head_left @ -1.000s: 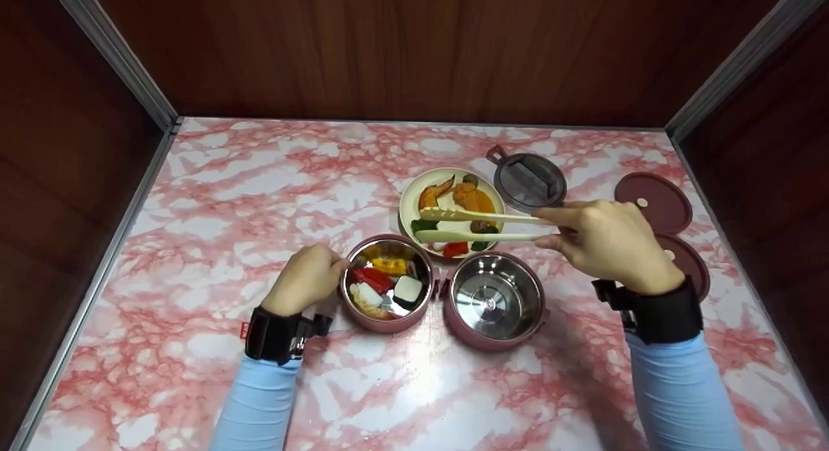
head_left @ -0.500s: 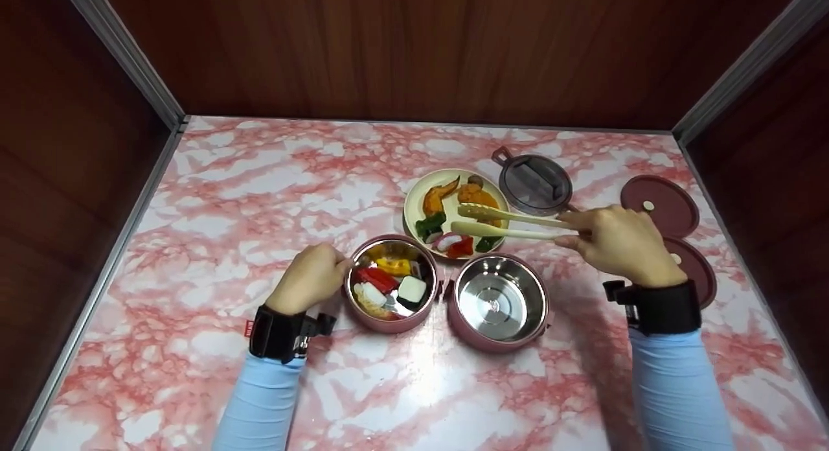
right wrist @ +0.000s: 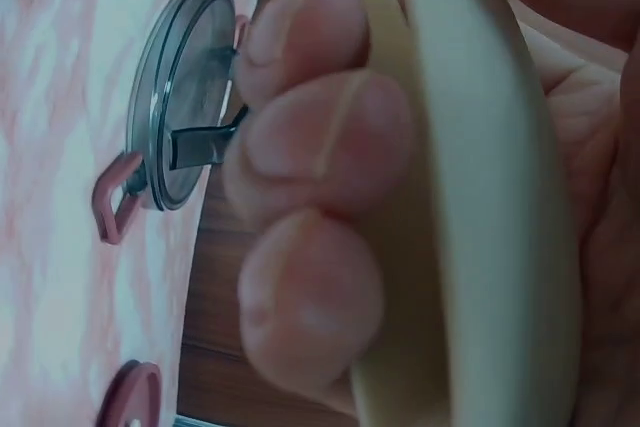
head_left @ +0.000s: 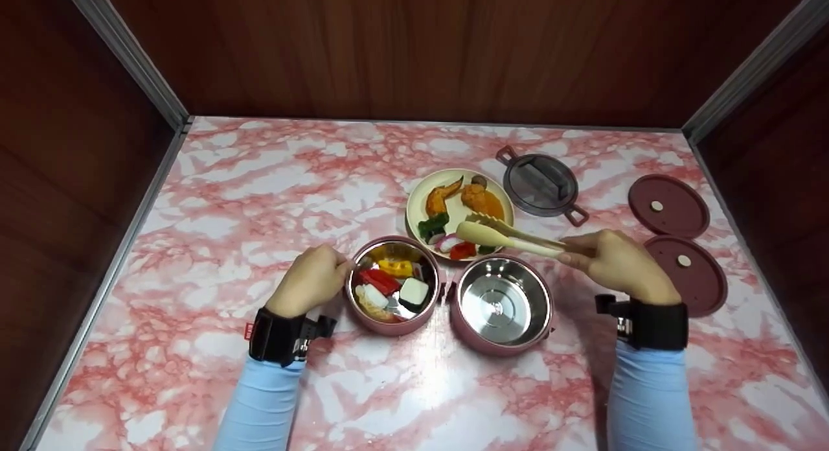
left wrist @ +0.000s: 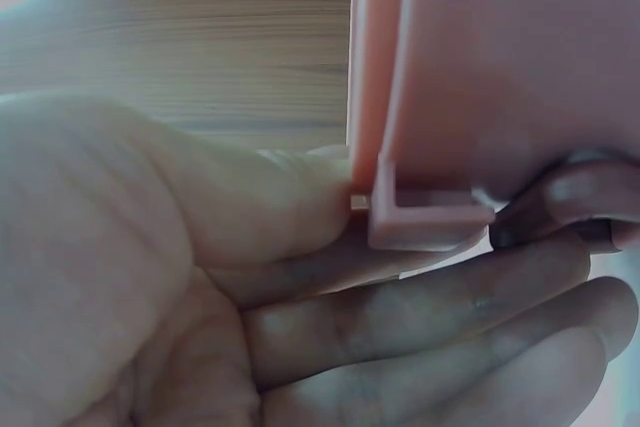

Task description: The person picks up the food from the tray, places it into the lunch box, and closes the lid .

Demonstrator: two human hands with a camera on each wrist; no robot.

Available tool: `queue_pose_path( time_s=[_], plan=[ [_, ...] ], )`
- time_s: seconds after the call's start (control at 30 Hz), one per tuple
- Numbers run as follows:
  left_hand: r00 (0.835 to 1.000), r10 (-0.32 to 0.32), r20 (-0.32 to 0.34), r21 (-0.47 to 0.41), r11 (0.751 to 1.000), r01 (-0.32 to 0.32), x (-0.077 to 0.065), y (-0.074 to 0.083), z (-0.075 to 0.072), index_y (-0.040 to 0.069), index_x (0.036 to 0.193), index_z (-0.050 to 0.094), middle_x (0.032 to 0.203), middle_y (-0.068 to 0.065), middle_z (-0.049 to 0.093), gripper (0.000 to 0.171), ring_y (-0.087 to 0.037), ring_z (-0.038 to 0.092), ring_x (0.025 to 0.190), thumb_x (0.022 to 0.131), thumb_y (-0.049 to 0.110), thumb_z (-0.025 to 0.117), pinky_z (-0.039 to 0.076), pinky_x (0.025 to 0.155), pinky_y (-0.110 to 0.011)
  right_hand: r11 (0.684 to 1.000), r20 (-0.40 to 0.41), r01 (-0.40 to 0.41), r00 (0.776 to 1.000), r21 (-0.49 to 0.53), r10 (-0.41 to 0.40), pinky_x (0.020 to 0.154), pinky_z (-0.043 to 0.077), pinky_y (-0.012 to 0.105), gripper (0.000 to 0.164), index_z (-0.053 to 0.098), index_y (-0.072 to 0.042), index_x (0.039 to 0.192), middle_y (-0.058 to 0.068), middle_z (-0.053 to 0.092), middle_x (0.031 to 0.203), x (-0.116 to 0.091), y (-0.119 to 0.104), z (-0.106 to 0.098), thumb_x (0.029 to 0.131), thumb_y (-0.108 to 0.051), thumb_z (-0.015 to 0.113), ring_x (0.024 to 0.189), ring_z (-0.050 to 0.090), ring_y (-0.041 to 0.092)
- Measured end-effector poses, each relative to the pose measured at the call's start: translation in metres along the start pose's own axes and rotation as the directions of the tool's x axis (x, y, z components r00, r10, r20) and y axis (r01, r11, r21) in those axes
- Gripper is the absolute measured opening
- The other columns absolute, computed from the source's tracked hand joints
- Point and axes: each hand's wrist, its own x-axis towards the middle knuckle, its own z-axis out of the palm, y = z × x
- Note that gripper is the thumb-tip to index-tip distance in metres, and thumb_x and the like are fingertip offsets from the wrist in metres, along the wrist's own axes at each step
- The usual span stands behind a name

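Observation:
My left hand (head_left: pixel 312 279) holds the side of a pink pot (head_left: pixel 393 326) with a steel inside. In the left wrist view its thumb is at the rim and the fingers (left wrist: pixel 420 322) are beneath a small side tab. Inside the pot lie a yellow piece, a red piece (head_left: pixel 379 281) and a white block with a dark underside (head_left: pixel 413 291). My right hand (head_left: pixel 618 263) grips cream tongs (head_left: pixel 511 239), whose tips overlap the front right of a cream plate (head_left: pixel 414 201). Whether the tips hold anything is not visible.
Meat pieces and vegetables (head_left: pixel 476 198) lie on the plate. A second pink pot (head_left: pixel 502 302), bare inside, stands beside the first. A glass lid (head_left: pixel 541 184) lies behind, and two maroon round lids (head_left: pixel 670 205) (head_left: pixel 686 273) lie at the right. Wooden walls surround the table.
The tongs have moved right across the plate and turned, and their arms now appear closer together. My right hand has moved right and nearer the front. My left hand keeps its hold on the pot.

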Motion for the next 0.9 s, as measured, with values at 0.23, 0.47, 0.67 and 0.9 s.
queue_pose_path(
  time_s=[0.23,0.47,0.67,0.9],
  plan=[
    [0.999,-0.032,0.042,-0.023,0.999,0.033,0.001,0.002,0.000,0.012,0.070,0.069,0.060,0.000,0.053,0.034,-0.017,0.049,0.057,0.100,0.021,0.058,0.041,0.058,-0.032,0.993,-0.145,0.009,0.989,-0.121,-0.027,0.059,0.043,0.042,0.036,0.074,-0.015,0.121,0.009,0.071,0.086,-0.003,-0.006,0.004,0.093,-0.037,0.069,0.068,0.056,0.024],
    [0.995,-0.077,0.068,-0.045,0.996,0.080,-0.002,-0.001,-0.002,0.010,0.079,0.074,0.060,-0.001,0.054,0.030,-0.015,0.048,0.053,0.101,0.022,0.057,0.041,0.053,-0.031,0.977,-0.248,0.040,0.964,-0.211,-0.093,0.047,0.036,0.040,0.023,0.077,-0.019,0.107,0.004,0.061,0.067,0.003,-0.011,0.008,0.088,-0.031,0.075,0.056,0.053,0.024],
    [0.996,-0.055,0.065,-0.041,0.998,0.057,-0.001,-0.002,-0.002,0.008,0.086,0.077,0.063,-0.001,0.058,0.027,-0.015,0.048,0.054,0.101,0.020,0.057,0.040,0.053,-0.030,0.976,-0.367,-0.060,0.930,-0.209,-0.022,0.043,0.034,0.047,0.029,0.076,-0.020,0.112,0.007,0.059,0.063,0.003,-0.008,0.008,0.087,-0.035,0.076,0.056,0.056,0.034],
    [0.998,-0.043,0.048,-0.029,0.999,0.044,0.000,-0.001,-0.001,0.009,0.077,0.074,0.058,0.001,0.050,0.030,-0.014,0.045,0.053,0.100,0.020,0.058,0.038,0.054,-0.029,0.976,-0.384,-0.124,0.922,-0.180,0.046,0.045,0.034,0.051,0.029,0.076,-0.022,0.112,0.011,0.060,0.064,0.007,-0.005,0.014,0.087,-0.038,0.075,0.060,0.057,0.036]
  ],
)
